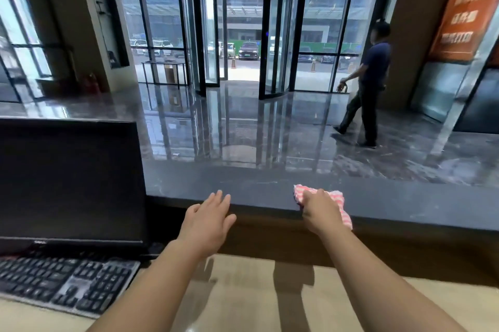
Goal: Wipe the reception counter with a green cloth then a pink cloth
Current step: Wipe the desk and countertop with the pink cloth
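Right hand (320, 211) is laid on top of the pink cloth (302, 191), with the fingers bent down over it and the fabric pressed against the surface. The cloth is bunched under the palm and protrudes on both sides of the hand. It lies on the reception counter (405, 204), at the near edge. A pink-and-white stripe and a loose, thin weave are shown.

The cloth is judged light, soft and limp; no shape is expected to be kept when it is lifted. It is best taken at the middle of the bunch, so that no corner trails. Little slip is expected on the polished top if pressure is kept.

Left hand (208, 219) is spread, fingers straight and empty, at the counter's near edge; contact cannot be confirmed.

The counter top is dark, veined, glossy stone with a square edge. Below it, a pale wood-grain desk (243, 291) carries a black monitor (70, 180) and a keyboard (62, 283). No green cloth is in view, so the pink stage is judged to be in hand.
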